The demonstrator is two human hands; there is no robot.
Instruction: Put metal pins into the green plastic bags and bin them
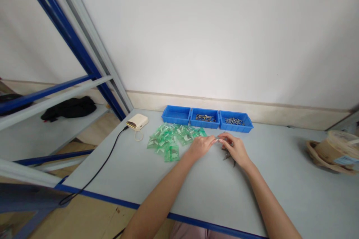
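Against a pale wall (213, 37), a grey bench (213, 194) carries three blue trays (204, 124), two holding slender metal pieces (205, 118). Fine fingertip handling looks to be the step in hand, on a small pale piece (217, 140) (too tiny to identify) near the green packets (169, 138); the next move calls, I'd judge, for a steady grip. Left hand (201, 146) and right hand (232, 147) are each drawn nearly closed, apparently pinching that piece from either side, and the right arches over dark bits (227, 155) on the bench.
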